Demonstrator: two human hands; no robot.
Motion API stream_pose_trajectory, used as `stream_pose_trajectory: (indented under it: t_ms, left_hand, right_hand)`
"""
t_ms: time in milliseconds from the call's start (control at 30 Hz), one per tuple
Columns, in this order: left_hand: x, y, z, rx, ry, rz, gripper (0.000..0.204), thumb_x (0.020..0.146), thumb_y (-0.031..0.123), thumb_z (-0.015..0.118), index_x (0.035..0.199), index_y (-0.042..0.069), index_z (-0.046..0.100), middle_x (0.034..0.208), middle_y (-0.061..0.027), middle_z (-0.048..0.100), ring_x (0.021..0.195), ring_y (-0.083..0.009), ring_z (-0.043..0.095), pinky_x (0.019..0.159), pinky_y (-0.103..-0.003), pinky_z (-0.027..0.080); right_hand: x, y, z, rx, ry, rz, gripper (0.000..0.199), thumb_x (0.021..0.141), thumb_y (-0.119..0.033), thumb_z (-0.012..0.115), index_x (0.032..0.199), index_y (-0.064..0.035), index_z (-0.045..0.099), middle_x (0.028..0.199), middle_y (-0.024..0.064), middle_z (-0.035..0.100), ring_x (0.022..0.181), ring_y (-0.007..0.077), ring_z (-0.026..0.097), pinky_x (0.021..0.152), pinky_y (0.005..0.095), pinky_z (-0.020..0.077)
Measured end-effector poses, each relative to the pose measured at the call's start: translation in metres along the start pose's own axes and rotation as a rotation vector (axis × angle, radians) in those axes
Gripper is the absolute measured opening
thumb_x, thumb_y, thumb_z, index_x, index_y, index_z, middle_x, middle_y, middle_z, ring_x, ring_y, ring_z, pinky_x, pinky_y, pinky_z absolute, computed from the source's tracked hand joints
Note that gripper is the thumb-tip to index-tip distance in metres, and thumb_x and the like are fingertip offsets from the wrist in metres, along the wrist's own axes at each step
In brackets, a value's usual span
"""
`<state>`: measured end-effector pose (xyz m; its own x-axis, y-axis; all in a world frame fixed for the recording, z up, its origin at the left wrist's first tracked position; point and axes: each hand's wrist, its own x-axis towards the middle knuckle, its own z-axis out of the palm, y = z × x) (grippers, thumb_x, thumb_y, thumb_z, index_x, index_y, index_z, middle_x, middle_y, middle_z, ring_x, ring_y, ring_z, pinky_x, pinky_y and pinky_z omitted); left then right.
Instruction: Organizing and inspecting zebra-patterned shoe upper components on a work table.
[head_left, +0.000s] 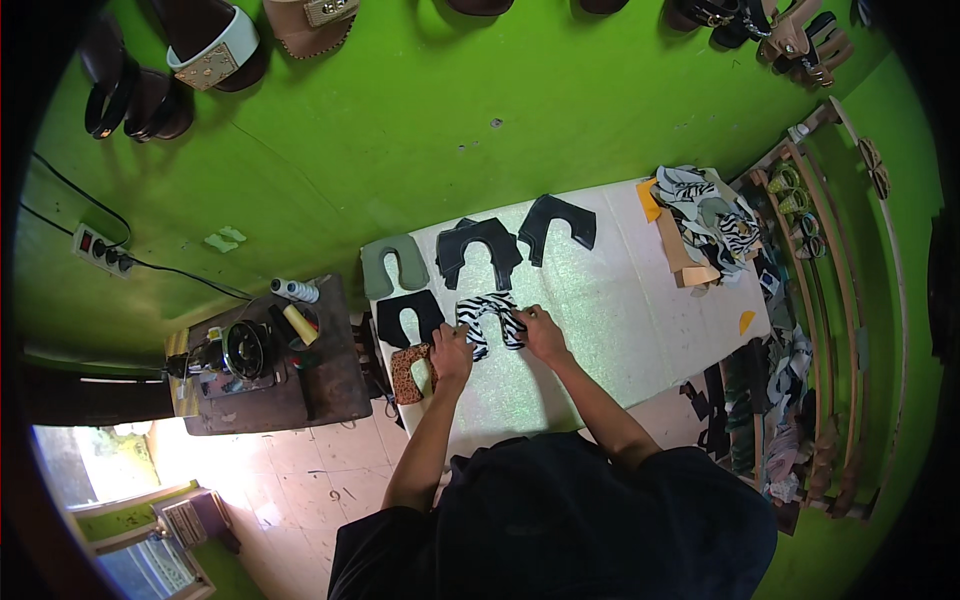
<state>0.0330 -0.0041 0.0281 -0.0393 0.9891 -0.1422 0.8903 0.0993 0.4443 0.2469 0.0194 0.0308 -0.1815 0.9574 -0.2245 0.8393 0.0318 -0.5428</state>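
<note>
A zebra-print U-shaped shoe upper piece (pixel 487 305) lies on the pale table in front of me, its opening toward me. At its left leg, my left hand (pixel 452 355) has its fingers closed on the edge. My right hand (pixel 541 335) pinches the right leg. Just left of my left hand is a leopard-print piece (pixel 405 376), partly covered by the hand. Beyond it sit a black U-shaped piece (pixel 395 312) and a grey-green one (pixel 378 260). Farther back are a stack of dark pieces (pixel 462 245) and another dark pile (pixel 545 217).
The table (pixel 640 330) stands against a green wall. A heap of fabric scraps (pixel 690 215) covers its far right corner. At left, a sewing machine (pixel 240 350) and thread cones (pixel 298 291) sit on a dark table. A wooden rack (pixel 815 300) with sandals stands at right.
</note>
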Motion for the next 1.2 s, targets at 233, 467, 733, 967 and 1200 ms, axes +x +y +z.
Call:
stream_pose_trajectory:
  t_ms: [233, 467, 733, 967, 1200]
  left_hand:
    - [0.000, -0.012, -0.014, -0.151, 0.019, 0.054, 0.038, 0.080, 0.015, 0.075, 0.116, 0.011, 0.064, 0.108, -0.0118, 0.052, 0.106, -0.0313, 0.054, 0.087, -0.045, 0.050]
    - [-0.003, -0.006, -0.090, -0.862, -0.025, 0.022, 0.050, 0.098, 0.027, 0.057, 0.142, 0.005, 0.047, 0.140, -0.0174, 0.050, 0.122, -0.0266, 0.055, 0.102, -0.038, 0.043]
    - [-0.037, 0.034, -0.114, -1.370, -0.214, 0.091, 0.060, 0.102, 0.048, 0.037, 0.152, 0.014, 0.028, 0.155, -0.0094, 0.033, 0.138, -0.0249, 0.039, 0.111, -0.042, 0.032]
    - [-0.074, 0.092, -0.086, -1.364, -0.436, 0.091, 0.056, 0.101, 0.037, 0.042, 0.149, 0.011, 0.033, 0.152, -0.0113, 0.036, 0.136, -0.0258, 0.041, 0.112, -0.044, 0.033]
    - [-0.098, 0.156, -0.058, -1.248, -0.606, 0.186, 0.058, 0.100, 0.043, 0.044, 0.147, 0.011, 0.033, 0.152, -0.0107, 0.036, 0.137, -0.0253, 0.040, 0.111, -0.046, 0.032]
  right_hand:
    - [-0.014, 0.000, -0.007, 0.100, 0.130, -0.097, 0.059, 0.084, -0.016, 0.071, 0.140, -0.0144, 0.049, 0.130, 0.0168, 0.053, 0.119, 0.0348, 0.052, 0.099, 0.0417, 0.0470]
    - [-0.053, -0.020, -0.063, 0.479, 0.276, -0.006, 0.067, 0.091, -0.030, 0.066, 0.146, -0.0027, 0.039, 0.142, 0.0203, 0.049, 0.123, 0.0331, 0.054, 0.105, 0.0412, 0.0415]
    - [-0.122, -0.033, -0.108, 0.728, 0.437, 0.037, 0.055, 0.094, -0.024, 0.063, 0.143, -0.0075, 0.044, 0.135, 0.0156, 0.056, 0.118, 0.0266, 0.057, 0.100, 0.0393, 0.0460]
    - [-0.182, -0.020, -0.117, 0.788, 0.525, 0.077, 0.051, 0.095, -0.020, 0.061, 0.141, -0.0054, 0.046, 0.133, 0.0166, 0.056, 0.116, 0.0250, 0.058, 0.097, 0.0371, 0.0488]
    - [-0.234, 0.018, -0.129, 0.842, 0.665, 0.151, 0.049, 0.095, -0.019, 0.060, 0.140, -0.0027, 0.046, 0.132, 0.0157, 0.056, 0.111, 0.0214, 0.059, 0.094, 0.0351, 0.0496]
